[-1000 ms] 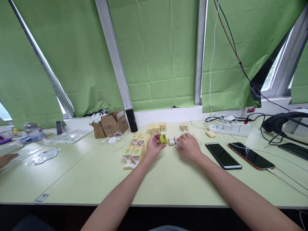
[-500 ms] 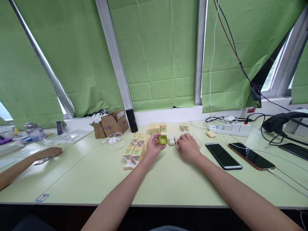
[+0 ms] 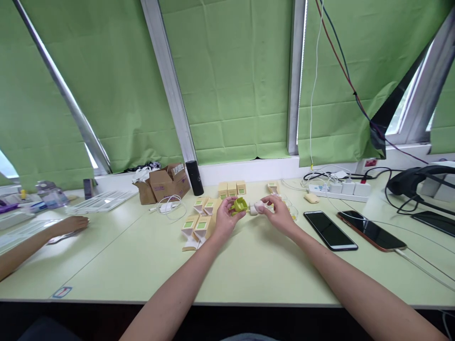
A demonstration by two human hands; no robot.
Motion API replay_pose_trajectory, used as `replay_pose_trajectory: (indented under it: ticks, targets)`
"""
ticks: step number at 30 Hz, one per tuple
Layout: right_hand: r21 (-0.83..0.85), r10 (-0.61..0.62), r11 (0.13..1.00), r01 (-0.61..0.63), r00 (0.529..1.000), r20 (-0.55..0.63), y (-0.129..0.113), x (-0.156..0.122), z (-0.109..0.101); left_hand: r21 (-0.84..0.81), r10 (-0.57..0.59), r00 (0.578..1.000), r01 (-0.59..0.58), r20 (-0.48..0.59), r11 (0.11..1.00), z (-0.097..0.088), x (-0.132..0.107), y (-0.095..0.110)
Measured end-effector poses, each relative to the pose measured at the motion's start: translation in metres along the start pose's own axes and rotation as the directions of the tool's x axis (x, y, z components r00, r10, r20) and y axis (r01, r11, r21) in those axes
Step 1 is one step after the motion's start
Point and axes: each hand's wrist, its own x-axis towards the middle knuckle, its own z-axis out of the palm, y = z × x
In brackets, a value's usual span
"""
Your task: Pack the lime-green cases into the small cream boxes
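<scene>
My left hand point(image 3: 223, 219) grips a small yellow-green cup-like case point(image 3: 240, 205), its hollow side facing up. To the right of it, the fingers of my right hand point(image 3: 281, 218) pinch a small rounded white piece point(image 3: 259, 205). Beside that piece, a second white block point(image 3: 252, 209) sits on the table. Clear plastic parts point(image 3: 293, 211) lie partly hidden behind my right hand. Several cream cartons with green windows point(image 3: 202, 225) stand left of my left hand, and more cream boxes point(image 3: 232, 188) are behind it.
On the right lie a white-edged phone point(image 3: 330, 230), another phone point(image 3: 371, 230) on a cable, a power strip point(image 3: 337, 191) and a black headset point(image 3: 419, 182). Back left are a cardboard box point(image 3: 169, 183) and a black cylinder point(image 3: 194, 178). Another person's hand point(image 3: 73, 224) rests at far left.
My right hand has lifted slightly and turned, so the white piece now shows between its fingers. My left hand keeps the yellow-green case almost in place. The other person's hand shifted slightly left.
</scene>
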Motion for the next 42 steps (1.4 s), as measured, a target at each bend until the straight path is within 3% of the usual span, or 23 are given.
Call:
replay_pose_trajectory:
  ticks: [2,5,8,10,17,35,42]
  targets:
    - [0.327,0.118,0.936,-0.133,0.991,0.067,-0.003,0.000,0.003,-0.003,0.002,1.000,-0.002,-0.004,1.000,0.000,0.000,0.000]
    - [0.640,0.219,0.698,-0.322,0.946,0.237,-0.011,-0.002,0.005,-0.015,-0.005,1.000,0.005,0.001,1.000,0.001,0.000,0.001]
    - [0.747,0.261,0.511,-0.424,0.905,0.335,-0.017,-0.006,0.005,-0.015,0.008,1.000,-0.008,0.011,1.000,0.002,0.000,0.002]
    - [0.758,0.274,0.467,-0.455,0.890,0.365,-0.018,-0.007,0.005,-0.004,0.024,1.000,-0.024,0.013,1.000,0.002,0.000,0.002]
    - [0.762,0.238,0.443,-0.472,0.881,0.408,-0.020,-0.009,0.006,0.001,0.026,0.999,-0.026,0.047,1.000,0.000,0.000,0.001]
    - [0.814,0.211,0.403,-0.419,0.908,0.362,-0.029,-0.011,0.004,0.048,0.033,0.998,-0.035,0.055,0.998,0.000,-0.002,0.001]
    - [0.749,0.258,0.501,-0.434,0.901,0.349,-0.022,-0.009,0.007,0.113,0.059,0.997,-0.064,0.041,0.992,0.001,-0.001,0.000]
